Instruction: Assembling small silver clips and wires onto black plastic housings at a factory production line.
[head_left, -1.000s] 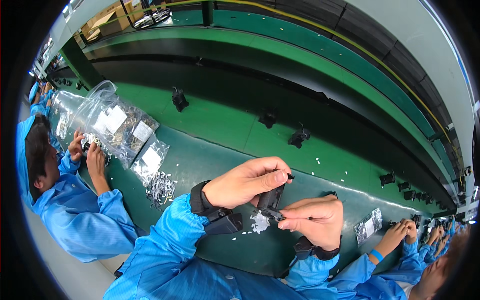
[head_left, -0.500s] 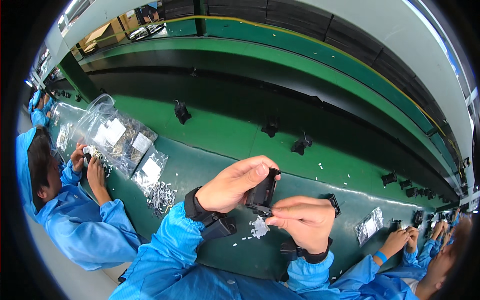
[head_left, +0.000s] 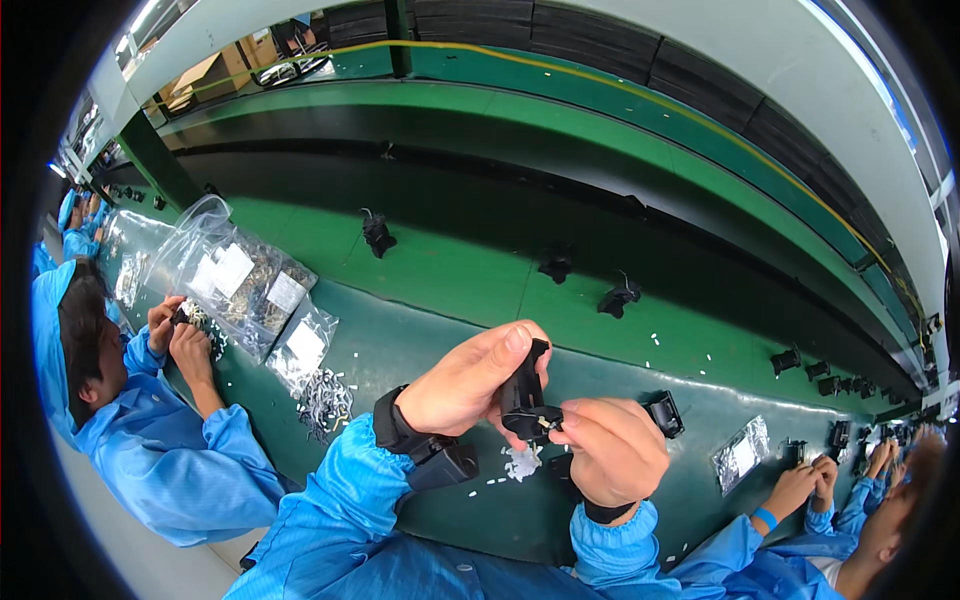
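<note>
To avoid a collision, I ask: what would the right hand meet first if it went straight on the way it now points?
The right hand would probably meet the black part held in the left hand; whether they already touch is unclear.

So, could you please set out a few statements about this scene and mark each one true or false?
1. The left hand holds a black part. True.
2. The right hand lies flat on the green table. False: it is raised, its fingers bent, at the lower end of the black part.
3. A patch of small white pieces lies on the green table. True.
4. The large clear bag is to the right of both hands. False: it is to their left.
5. The sleeves of the person at work are red. False: they are blue.
6. A small clear pouch lies to the right of the right hand. True.
</note>
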